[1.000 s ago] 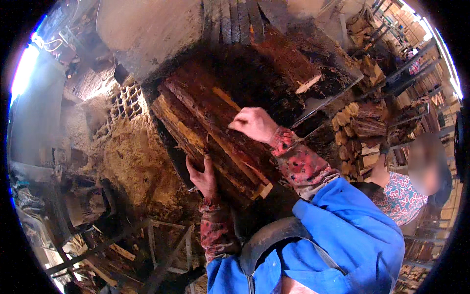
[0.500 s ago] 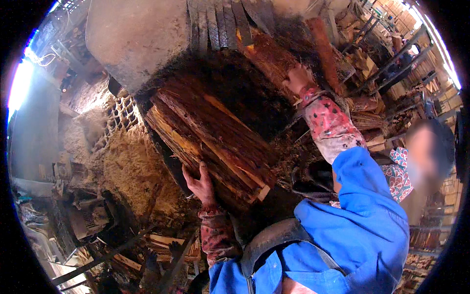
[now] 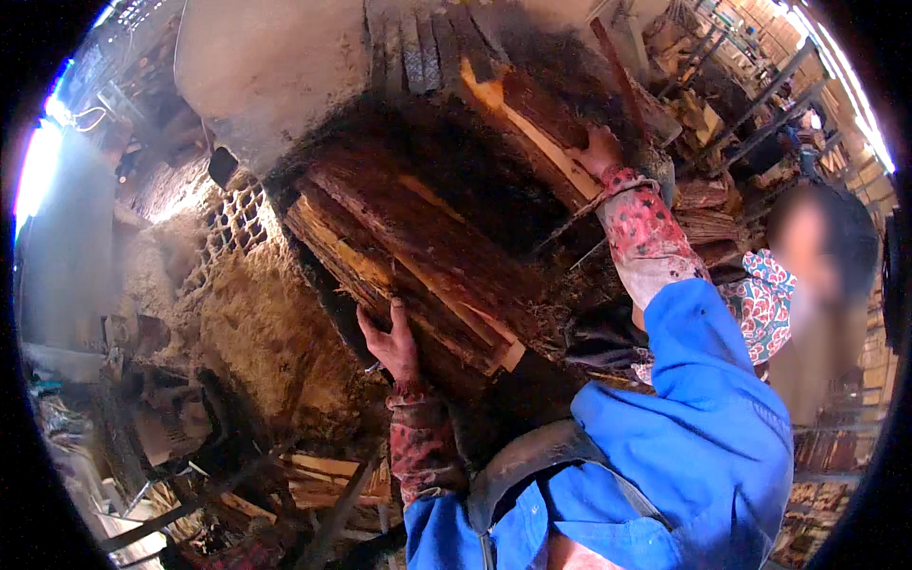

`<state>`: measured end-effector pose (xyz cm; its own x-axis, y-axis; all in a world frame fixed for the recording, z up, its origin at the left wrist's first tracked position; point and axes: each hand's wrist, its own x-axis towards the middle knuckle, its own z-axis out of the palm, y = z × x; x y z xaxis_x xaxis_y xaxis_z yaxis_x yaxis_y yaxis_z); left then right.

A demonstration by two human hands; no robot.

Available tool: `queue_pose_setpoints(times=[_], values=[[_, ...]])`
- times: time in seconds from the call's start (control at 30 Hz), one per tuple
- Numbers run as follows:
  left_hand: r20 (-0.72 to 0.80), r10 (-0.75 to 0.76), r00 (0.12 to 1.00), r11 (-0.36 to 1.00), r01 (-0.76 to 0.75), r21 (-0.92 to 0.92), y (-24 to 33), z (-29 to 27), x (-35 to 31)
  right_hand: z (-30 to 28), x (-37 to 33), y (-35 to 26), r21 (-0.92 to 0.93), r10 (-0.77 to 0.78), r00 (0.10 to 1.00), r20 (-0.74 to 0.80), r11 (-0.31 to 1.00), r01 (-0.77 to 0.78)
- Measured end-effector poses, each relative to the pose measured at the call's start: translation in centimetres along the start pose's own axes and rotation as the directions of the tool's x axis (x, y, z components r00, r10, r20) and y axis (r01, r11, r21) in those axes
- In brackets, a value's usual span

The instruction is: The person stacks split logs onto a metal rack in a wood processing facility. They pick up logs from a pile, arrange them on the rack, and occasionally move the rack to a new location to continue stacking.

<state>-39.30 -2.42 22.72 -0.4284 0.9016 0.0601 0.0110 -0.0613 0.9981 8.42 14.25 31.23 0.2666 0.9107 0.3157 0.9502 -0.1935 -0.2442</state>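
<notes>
Several rough bark-covered wood slabs (image 3: 380, 242) lie side by side on a dark surface in front of me, running from upper left to lower right. My left hand (image 3: 393, 347) rests against the near left edge of these slabs, fingers spread and not wrapped round anything. Farther off to the right, my right hand (image 3: 598, 152) grips the near end of a separate wood slab (image 3: 527, 119). This slab is tilted, with a pale cut edge showing along its left side. Its far end reaches the hanging dark strips (image 3: 418, 52). Part of my right fingers is hidden.
A large dusty metal plate (image 3: 271, 66) stands at the far left of the slabs. Sawdust (image 3: 271, 332) is heaped below on the left, beside a honeycomb-like grid (image 3: 233, 223). Another person in a patterned sleeve (image 3: 765, 313) is close on my right.
My right hand has shifted slightly right and turned the slab, so its pale edge now shows. My left hand has stayed nearly in place. The other person has moved a little.
</notes>
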Motion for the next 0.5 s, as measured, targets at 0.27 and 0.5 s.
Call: queue_pose_setpoints(times=[0.27,0.5], values=[[0.029,-0.021,0.999,1.0,0.021,-0.019,-0.7,-0.1,0.7,-5.0,-3.1,-3.6,-0.112,0.031,0.999,0.019,0.993,-0.029],[-0.008,0.103,0.995,0.994,-0.103,-0.042,-2.1,-0.4,0.9,-6.4,-13.2,-7.3,0.352,0.018,0.995,0.095,0.935,-0.051]])
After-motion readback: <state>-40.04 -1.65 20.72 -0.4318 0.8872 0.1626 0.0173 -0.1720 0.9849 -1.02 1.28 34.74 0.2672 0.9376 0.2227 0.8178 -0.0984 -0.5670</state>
